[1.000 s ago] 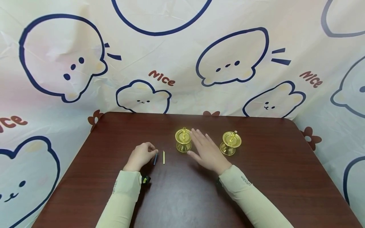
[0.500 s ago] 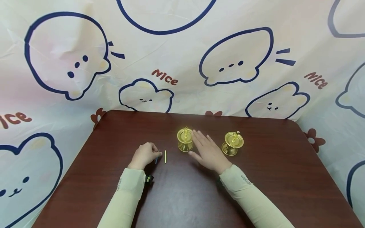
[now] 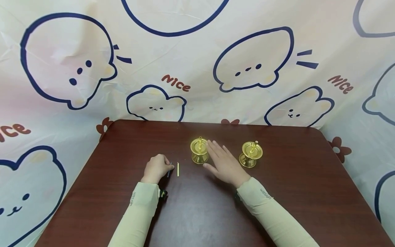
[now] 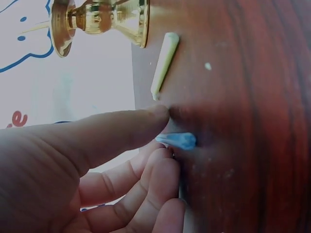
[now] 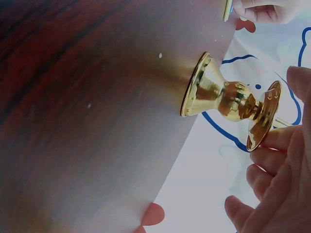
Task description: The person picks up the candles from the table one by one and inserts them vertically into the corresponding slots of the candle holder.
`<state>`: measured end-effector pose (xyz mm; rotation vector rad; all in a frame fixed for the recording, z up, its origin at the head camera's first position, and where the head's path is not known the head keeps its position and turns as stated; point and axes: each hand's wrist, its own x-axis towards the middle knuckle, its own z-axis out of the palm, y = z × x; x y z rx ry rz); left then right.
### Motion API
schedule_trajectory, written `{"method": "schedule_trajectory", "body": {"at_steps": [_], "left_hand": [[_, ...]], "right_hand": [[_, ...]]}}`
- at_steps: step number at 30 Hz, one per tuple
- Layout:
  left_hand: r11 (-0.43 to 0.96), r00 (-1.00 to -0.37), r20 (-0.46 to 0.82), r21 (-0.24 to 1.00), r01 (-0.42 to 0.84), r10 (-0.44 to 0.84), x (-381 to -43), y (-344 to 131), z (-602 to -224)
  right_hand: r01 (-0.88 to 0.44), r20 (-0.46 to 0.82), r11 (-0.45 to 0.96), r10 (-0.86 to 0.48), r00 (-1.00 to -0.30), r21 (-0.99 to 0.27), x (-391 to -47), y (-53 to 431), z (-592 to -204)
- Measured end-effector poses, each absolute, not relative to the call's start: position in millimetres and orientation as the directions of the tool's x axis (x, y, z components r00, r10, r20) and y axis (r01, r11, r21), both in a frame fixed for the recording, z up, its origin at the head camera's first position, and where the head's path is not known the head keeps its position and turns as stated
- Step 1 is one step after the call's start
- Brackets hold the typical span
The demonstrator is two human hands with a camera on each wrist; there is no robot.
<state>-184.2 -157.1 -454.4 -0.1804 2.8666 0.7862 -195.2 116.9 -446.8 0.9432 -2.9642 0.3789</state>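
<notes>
Thumb and fingers of my left hand (image 3: 158, 168) pinch a thin blue candle (image 4: 179, 140) at table level; part of it is hidden behind the fingers in the left wrist view. Just to its right lies a thin pale-yellow candle (image 3: 178, 169). My right hand (image 3: 226, 164) has its fingers stretched out beside the nearer of two shiny brass candle holders (image 3: 200, 157). In the right wrist view, its fingertips are right at the rim of that holder's dish (image 5: 266, 121). A second brass candle holder (image 3: 250, 154) stands upright right of the right hand. Each has a slim upright tube in its dish.
Everything stands on a dark reddish-brown wooden table (image 3: 197, 212). A white cloth with blue cartoon outlines (image 3: 197, 61) hangs behind its far edge and along the sides. Small white specks (image 4: 208, 66) dot the tabletop.
My left hand has shifted slightly right and its fingers have closed around the blue candle. The right hand stays beside the holder.
</notes>
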Motion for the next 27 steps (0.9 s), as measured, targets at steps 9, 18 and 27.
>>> {"method": "schedule_trajectory", "body": {"at_steps": [9,18,27], "left_hand": [[0.845,-0.971,-0.203,0.492,-0.211,-0.125,-183.8,-153.9,-452.7],[0.837,-0.968,-0.211,0.499,-0.224,-0.133,-182.6,-151.7,-452.2],[0.816,-0.971,-0.205,0.536,-0.218,-0.124,-180.0,-153.7,-452.6]], "right_hand": [[-0.572,0.08,0.788,-0.571,-0.817,-0.226,-194.1,118.0,-447.0],[-0.583,0.096,0.779,-0.578,-0.811,-0.229,-192.5,117.6,-444.9],[-0.584,0.093,0.779,-0.58,-0.809,-0.226,-193.2,117.1,-446.4]]}}
